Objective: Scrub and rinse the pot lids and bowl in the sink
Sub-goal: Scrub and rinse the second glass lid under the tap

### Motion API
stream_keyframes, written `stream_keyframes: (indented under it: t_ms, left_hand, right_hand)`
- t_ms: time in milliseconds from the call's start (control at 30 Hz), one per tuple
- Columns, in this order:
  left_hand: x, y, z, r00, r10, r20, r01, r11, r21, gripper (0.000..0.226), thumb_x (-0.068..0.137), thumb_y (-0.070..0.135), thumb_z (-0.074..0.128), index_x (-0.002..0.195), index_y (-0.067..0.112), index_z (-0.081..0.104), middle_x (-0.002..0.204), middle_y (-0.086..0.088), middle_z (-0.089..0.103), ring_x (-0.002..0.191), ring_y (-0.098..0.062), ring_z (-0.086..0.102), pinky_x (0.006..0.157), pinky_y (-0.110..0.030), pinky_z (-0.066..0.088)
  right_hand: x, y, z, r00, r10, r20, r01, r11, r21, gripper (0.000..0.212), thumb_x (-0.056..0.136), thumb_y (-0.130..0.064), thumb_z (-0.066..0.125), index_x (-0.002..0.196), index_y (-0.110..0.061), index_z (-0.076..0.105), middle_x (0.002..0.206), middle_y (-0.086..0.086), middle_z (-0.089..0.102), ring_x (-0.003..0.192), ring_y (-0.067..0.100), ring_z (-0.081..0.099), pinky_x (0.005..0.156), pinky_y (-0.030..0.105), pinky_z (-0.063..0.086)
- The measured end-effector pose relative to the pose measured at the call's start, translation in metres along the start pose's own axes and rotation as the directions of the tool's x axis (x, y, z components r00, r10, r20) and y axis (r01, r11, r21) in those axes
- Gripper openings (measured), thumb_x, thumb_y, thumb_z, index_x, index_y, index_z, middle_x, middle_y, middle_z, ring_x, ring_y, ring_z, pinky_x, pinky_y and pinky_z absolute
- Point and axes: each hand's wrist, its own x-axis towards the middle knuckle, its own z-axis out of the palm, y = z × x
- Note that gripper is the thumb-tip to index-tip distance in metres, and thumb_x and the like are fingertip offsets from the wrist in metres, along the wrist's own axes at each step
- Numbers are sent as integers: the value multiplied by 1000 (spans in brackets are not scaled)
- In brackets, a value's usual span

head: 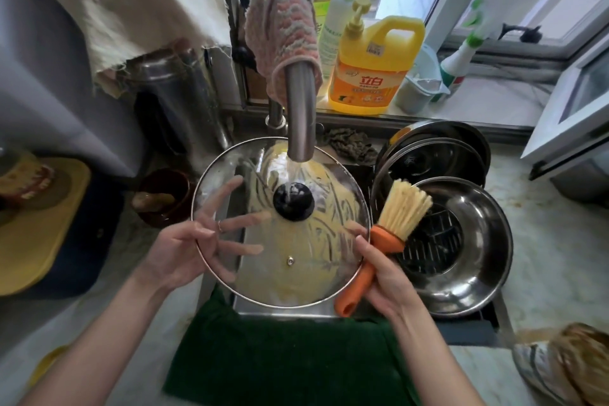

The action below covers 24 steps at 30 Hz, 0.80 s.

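Note:
I hold a glass pot lid with a black knob over the sink, under the faucet. Water runs onto the knob, and yellowish suds streak the glass. My left hand grips the lid's left rim, its fingers spread beneath the glass. My right hand grips an orange-handled brush, bristles up, beside the lid's right rim. A steel bowl with a wire rack inside sits to the right. Behind it lie more steel lids.
A yellow detergent jug and other bottles stand on the sill behind the faucet. A dark rag lies at the sink's back edge. A green towel hangs over the front edge. At left are a brown bowl and a yellow board.

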Motion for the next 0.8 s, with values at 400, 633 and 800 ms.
stream_keyframes:
  t_ms: [400, 633, 800]
  left_hand:
    - [112, -7, -9, 385, 555, -738, 614, 444, 653, 42, 91, 21, 35, 130, 20, 50, 119, -7, 60, 102, -24, 61, 81, -31, 53]
    - [124, -97, 23, 705, 556, -440, 615, -171, 770, 58, 97, 36, 18, 150, 13, 15, 157, 6, 10, 147, -13, 6, 120, -39, 5]
    - [125, -79, 5, 565, 571, -595, 731, -12, 682, 53, 101, 32, 21, 150, 13, 20, 159, -5, 12, 147, -22, 8, 119, -38, 10]
  right_hand:
    - [-30, -18, 32, 970, -232, -80, 228, 972, -48, 35, 79, -2, 50, 113, -5, 60, 103, 19, 71, 82, 27, 71, 70, 34, 60]
    - [-16, -4, 46, 934, -235, -268, 251, 968, 27, 26, 91, 6, 43, 106, -6, 61, 91, 14, 74, 80, 24, 72, 71, 34, 60]
    - [-11, -6, 47, 922, -273, -276, 269, 962, -53, 30, 91, 4, 43, 114, -6, 60, 102, 18, 71, 89, 27, 71, 77, 37, 59]
